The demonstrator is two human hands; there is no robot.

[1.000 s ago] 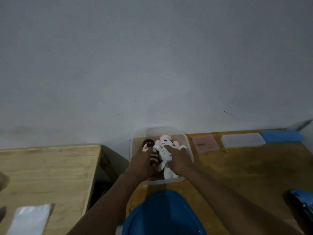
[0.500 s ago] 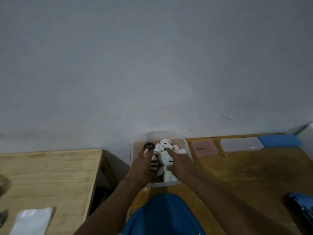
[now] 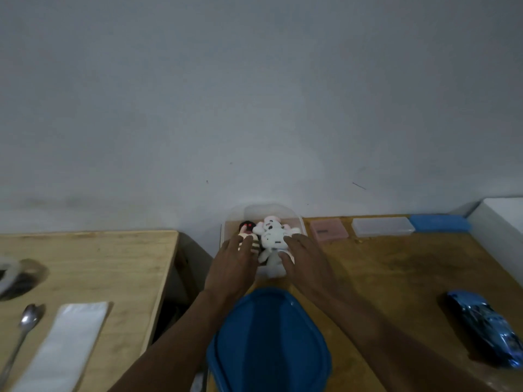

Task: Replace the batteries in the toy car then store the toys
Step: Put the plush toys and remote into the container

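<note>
fingers (image 3: 240, 247) of the left hand (image 3: 233, 264) lie straight, close together, on a striped toy (image 3: 256, 244). those of the right hand (image 3: 307, 258) spread apart, pressing white plush toys (image 3: 271, 236). both palms hide the near wall of the clear tub (image 3: 268, 210), which holds these toys and a black-headed one (image 3: 246, 226). a blue lid (image 3: 268, 343) lies just before the tub, and the blue toy car (image 3: 486, 326) well to its right.

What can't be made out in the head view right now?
Clear container: near wall and floor hidden by left hand, right hand and plush toys.
Blue lid: near end cut off by the bottom edge.
Toy car: battery hatch not in sight, dim.
Grey object at the left edge: cut off, blurred.
Pink case label: too small to read.
</note>
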